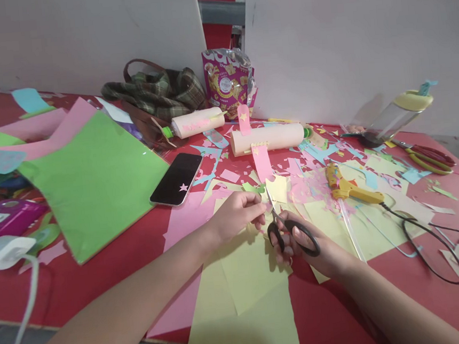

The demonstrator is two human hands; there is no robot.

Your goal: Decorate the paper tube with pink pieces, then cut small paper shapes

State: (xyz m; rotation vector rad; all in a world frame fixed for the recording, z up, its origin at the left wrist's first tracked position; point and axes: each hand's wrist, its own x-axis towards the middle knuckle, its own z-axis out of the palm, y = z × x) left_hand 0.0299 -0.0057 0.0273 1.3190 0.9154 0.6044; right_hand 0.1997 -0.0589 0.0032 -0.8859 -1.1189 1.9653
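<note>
In my right hand [310,245] is a pair of scissors [274,214] with black handles, their blades pointing away from me. My left hand [241,211] is closed in a pinch beside the blades; whatever sits between its fingertips is too small to make out. Pale yellow paper sheets [260,292] lie under both hands, over a pink sheet [172,305]. Just beyond the blades is a yellow paper scrap [278,189]. Farther back lies a cream paper-wrapped tube [270,138] with pink strips [262,164] bearing small yellow shapes.
A phone [177,179] with a pink paper star lies left of my hands, near green sheets [102,188]. Rightward are a yellow glue gun [349,189] with a trailing cord, red-and-yellow-handled pliers [429,159] and a tilted clear bottle [395,117]. A snack bag [227,81] stands behind.
</note>
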